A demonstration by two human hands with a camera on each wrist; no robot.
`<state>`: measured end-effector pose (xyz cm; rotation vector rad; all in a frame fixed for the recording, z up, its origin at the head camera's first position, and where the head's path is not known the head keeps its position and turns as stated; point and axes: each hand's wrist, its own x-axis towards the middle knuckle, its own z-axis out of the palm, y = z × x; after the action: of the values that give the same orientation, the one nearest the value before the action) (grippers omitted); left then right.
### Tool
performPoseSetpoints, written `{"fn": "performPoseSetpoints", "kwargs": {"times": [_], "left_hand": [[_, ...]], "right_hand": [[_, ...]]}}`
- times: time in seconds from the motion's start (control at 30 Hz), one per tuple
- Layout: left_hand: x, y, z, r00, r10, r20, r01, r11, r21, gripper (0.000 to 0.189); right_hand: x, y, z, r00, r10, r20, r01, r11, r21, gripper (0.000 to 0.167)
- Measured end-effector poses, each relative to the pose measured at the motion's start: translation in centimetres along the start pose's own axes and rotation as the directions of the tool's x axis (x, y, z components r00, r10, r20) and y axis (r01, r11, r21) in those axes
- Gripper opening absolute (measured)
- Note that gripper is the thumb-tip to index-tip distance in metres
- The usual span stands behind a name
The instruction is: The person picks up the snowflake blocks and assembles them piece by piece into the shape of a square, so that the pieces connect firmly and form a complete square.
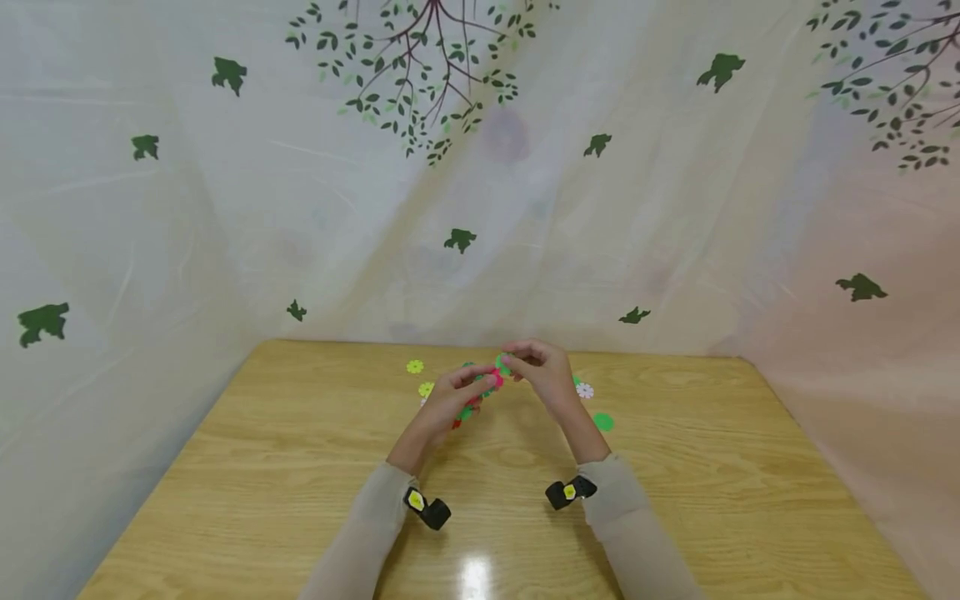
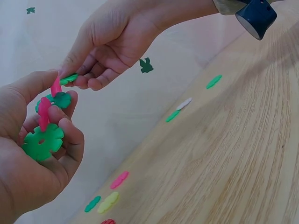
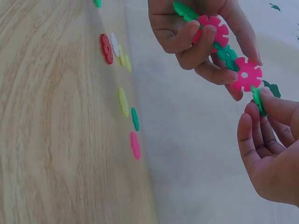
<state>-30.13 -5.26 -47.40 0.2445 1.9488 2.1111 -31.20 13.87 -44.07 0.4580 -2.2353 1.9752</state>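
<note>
Slotted flower-shaped plastic discs, pink and green in turn, are joined in a short chain (image 3: 251, 79). My left hand (image 1: 454, 397) holds this chain above the table, its fingers curled round the discs and the thumb near the last pink one. Between the thumb and fingers of my right hand (image 1: 546, 377) is a green disc (image 3: 258, 100), pinched at its edge. That disc meets the rim of the end pink disc (image 2: 55, 87); how deep their slots sit in each other I cannot tell. In the right wrist view, left-hand fingers cover part of the chain.
Loose discs lie on the wooden table (image 1: 300, 467). Left of the hands are yellow discs (image 1: 415, 367); right of them are a white disc (image 1: 586, 391) and a green disc (image 1: 603, 422). A red disc (image 3: 106, 49) lies flat too. A printed cloth (image 1: 360, 275) hangs behind the table.
</note>
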Motion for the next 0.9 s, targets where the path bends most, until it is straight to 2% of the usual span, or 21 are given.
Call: {"fn": "performPoseSetpoints", "kwargs": {"times": [0.3, 0.6, 0.77, 0.9], "left_hand": [[-0.4, 0.1, 0.3, 0.999, 0.048, -0.013, -0.048, 0.999, 0.014, 0.037], [-0.5, 0.1, 0.0, 0.998, 0.050, -0.034, -0.050, 0.999, 0.012, 0.037], [-0.4, 0.5, 0.0, 0.998, 0.059, 0.025, -0.060, 0.998, 0.033, 0.040], [-0.3, 0.4, 0.0, 0.995, 0.039, 0.096, -0.043, 0.998, 0.034, 0.041]], "right_hand": [[-0.3, -0.1, 0.4, 0.998, -0.014, -0.065, 0.016, 0.999, 0.037, 0.018], [-0.3, -0.1, 1.1, 0.996, 0.010, -0.087, -0.007, 0.999, 0.032, 0.019], [-0.1, 0.0, 1.2, 0.997, -0.008, -0.080, 0.011, 0.999, 0.039, 0.023], [-0.1, 0.2, 1.0, 1.000, -0.007, -0.013, 0.007, 1.000, 0.002, 0.023]]}}
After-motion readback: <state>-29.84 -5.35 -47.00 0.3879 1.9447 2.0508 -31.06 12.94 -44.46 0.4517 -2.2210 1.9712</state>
